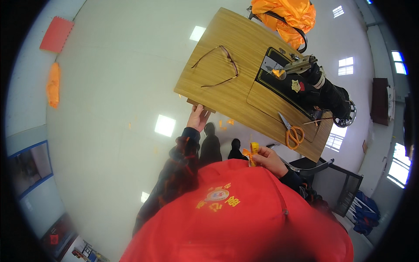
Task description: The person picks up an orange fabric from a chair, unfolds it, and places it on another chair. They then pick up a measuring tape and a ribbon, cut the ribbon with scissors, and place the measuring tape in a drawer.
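Note:
My left hand (197, 118) is at the near left edge of a wooden sewing table (244, 41), its fingers on a small wooden drawer (205, 107) that juts out below the tabletop. Close to my red apron (244, 201), my right hand (269, 160) pinches a rolled yellow tape measure (254, 148) with an orange strip tied around it. On the tabletop lie a pair of eyeglasses (235, 70) with their temples unfolded and orange-handled scissors (294, 136). A black sewing machine (325, 94) stands on the right part, an orange scrap (277, 73) near its needle.
Orange fabric (286, 19) is heaped on a chair beyond the table. Orange scraps (230, 122) litter the floor by my shoes. A metal-framed seat (312, 166) is near my right arm. Along the left wall are an orange bundle (53, 85) and a red sheet (56, 34).

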{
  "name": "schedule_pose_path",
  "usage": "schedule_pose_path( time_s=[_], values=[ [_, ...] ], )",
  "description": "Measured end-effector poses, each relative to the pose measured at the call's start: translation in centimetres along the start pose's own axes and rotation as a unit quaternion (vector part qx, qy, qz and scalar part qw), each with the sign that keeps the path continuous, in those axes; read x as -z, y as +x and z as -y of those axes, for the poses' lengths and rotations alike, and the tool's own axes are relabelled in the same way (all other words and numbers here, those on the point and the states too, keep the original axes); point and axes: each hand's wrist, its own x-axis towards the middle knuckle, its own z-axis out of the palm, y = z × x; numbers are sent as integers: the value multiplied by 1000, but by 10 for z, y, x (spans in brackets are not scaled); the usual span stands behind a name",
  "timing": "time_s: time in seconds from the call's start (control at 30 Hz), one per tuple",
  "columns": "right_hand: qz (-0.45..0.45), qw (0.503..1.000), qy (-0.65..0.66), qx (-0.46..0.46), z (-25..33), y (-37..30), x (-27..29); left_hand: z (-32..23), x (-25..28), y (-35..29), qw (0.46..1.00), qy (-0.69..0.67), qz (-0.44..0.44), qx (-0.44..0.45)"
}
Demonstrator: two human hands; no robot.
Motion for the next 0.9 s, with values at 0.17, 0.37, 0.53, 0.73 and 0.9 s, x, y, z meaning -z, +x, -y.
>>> schedule_pose_path(
  time_s=[0.17,0.37,0.53,0.73,0.9],
  values=[
    [30,999,-12,-21,0,12,-7,-5,-5,-3,1000,-1,16,-1],
    [48,999,4,5,-4,21,-6,-4,-8,-4,1000,6,7,-13],
    [25,1000,2,-11,-9,21,3,-2,2,-19,1000,19,9,-15],
    [1,1000,-22,-14,-19,30,13,-1,23,-54,999,31,-20,-9],
    [48,997,-59,-14,-14,46,13,2,33,-75,999,17,-49,6]
  ],
)
